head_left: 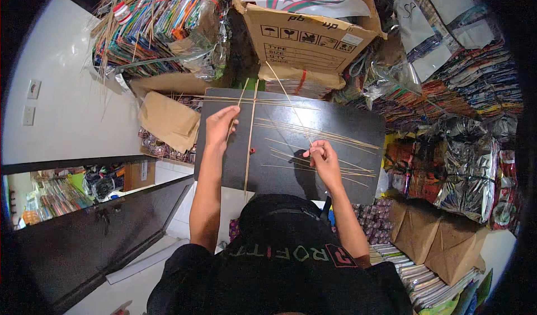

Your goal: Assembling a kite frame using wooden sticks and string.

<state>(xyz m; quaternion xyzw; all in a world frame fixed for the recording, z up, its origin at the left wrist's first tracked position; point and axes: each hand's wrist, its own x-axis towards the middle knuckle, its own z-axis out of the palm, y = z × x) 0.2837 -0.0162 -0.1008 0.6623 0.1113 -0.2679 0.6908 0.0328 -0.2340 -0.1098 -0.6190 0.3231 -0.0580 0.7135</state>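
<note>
My left hand [222, 126] is closed on a thin bamboo stick [243, 94] above the left part of the dark table [279, 183]. My right hand [324, 159] pinches another thin bamboo stick [288, 102], which slants up and away to the left. Between the hands lies a long upright bamboo strip [250, 141], crossed near its far end by thin sticks running sideways [224, 99]. Several loose bamboo sticks [330, 135] lie spread on the right half of the table, some under my right hand. A small red piece [253, 150] sits beside the upright strip.
Beyond the table stands an open cardboard box [302, 38] filled with printed sheets. Stacked colourful packs [162, 32] with loose sticks on top rise at the far left. Wrapped bundles [464, 169] and brown packages [436, 239] crowd the right side. A dark door [100, 231] stands at left.
</note>
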